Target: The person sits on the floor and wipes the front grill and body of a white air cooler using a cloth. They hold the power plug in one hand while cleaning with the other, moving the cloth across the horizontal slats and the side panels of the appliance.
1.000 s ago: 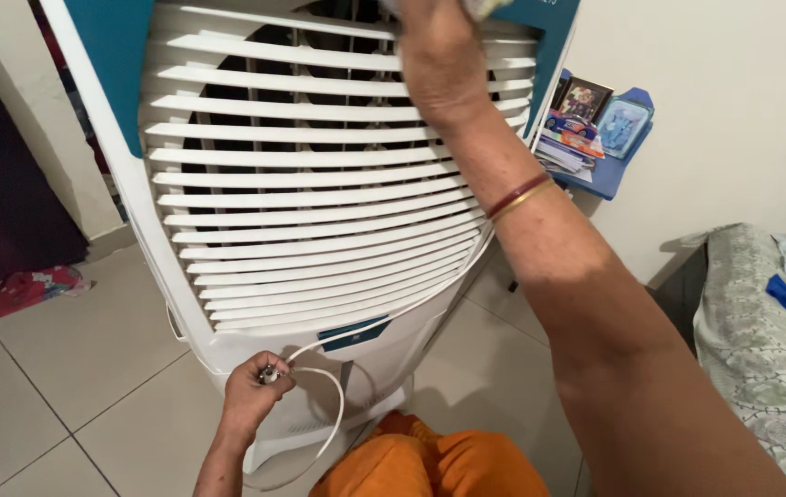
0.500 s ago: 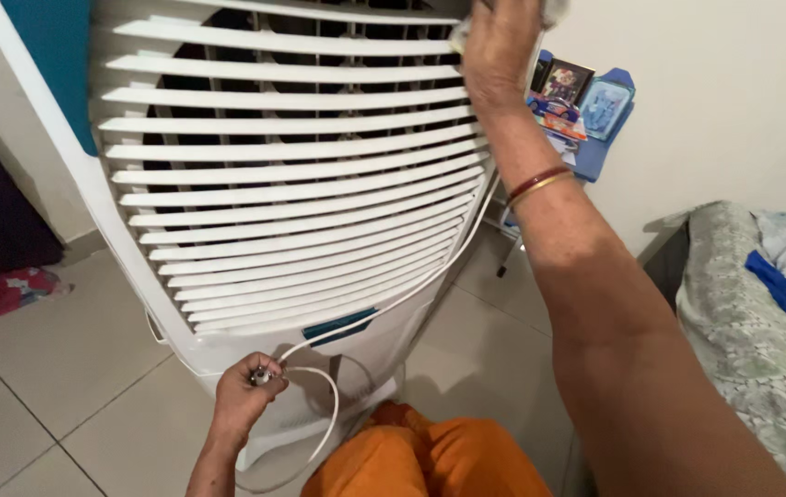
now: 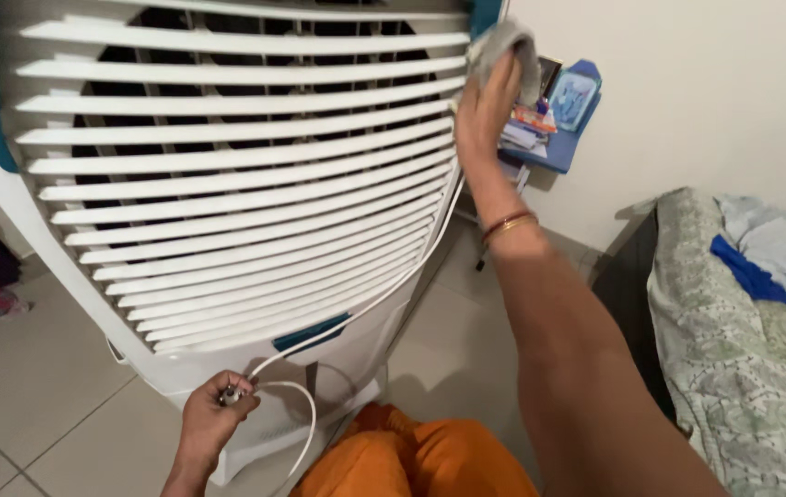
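My right hand (image 3: 483,109) is raised to the right edge of the white air cooler (image 3: 227,184), fingers clenched around a grey cloth (image 3: 506,46) pressed where the louvred grille meets the side panel; bunching it that way keeps a pad of fabric against the plastic. My left hand (image 3: 210,416) is low and near, closed around the plug end of the white power cable (image 3: 365,304), which loops below the fist and runs up along the cooler's right edge. Held there, the cord stays off the tiled floor (image 3: 34,377) and clear of the wiping. Compared with a second ago, the right hand has slid off the upper slats out to the right corner, and more of the cloth shows. The left hand's grip on the plug looks unchanged. To the right stands a bed (image 3: 743,331) with patterned covers, and behind the cooler a blue shelf (image 3: 558,147) of small items.
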